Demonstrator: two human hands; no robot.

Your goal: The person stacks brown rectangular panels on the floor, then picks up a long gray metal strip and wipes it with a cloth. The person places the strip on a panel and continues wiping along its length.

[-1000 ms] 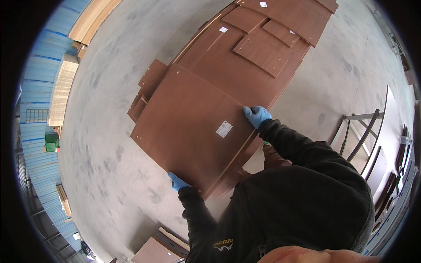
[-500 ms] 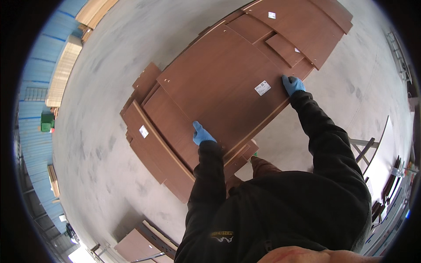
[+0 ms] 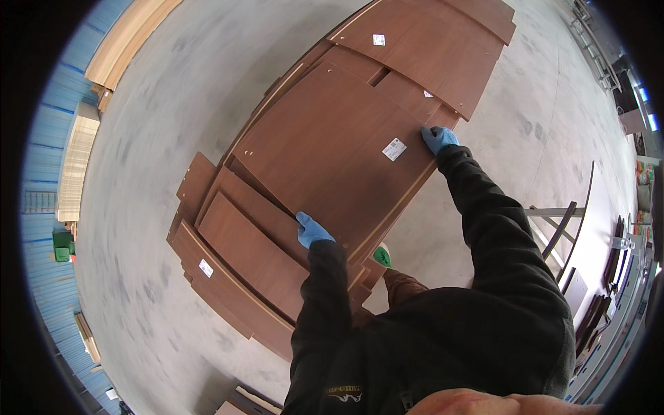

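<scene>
A large brown wood panel (image 3: 346, 138) with a white label (image 3: 394, 149) lies on top of a stack of similar panels. My left hand (image 3: 312, 230), in a blue glove, is closed on its left edge, close to the near corner. At the opposite end, my blue-gloved right hand (image 3: 439, 138) grips the right edge, its fingertips bent over the top face. The undersides of both grips are hidden. Beside my left hand, a narrower brown panel (image 3: 252, 259) lies lower in the stack, and a labelled panel (image 3: 228, 290) sits further left.
Another labelled brown panel (image 3: 422, 52) overlaps the stack's far right end. A white-topped table (image 3: 584, 235) with dark strips stands at my right. Light wooden boards (image 3: 79, 162) lie along the blue wall at far left. A green shoe (image 3: 382, 256) shows beneath the panel's near edge.
The gripped panel has shifted away from the left-hand panels, baring more of the narrower panel beneath. It also covers more of the small piece at its right end. Both hands keep hold.
</scene>
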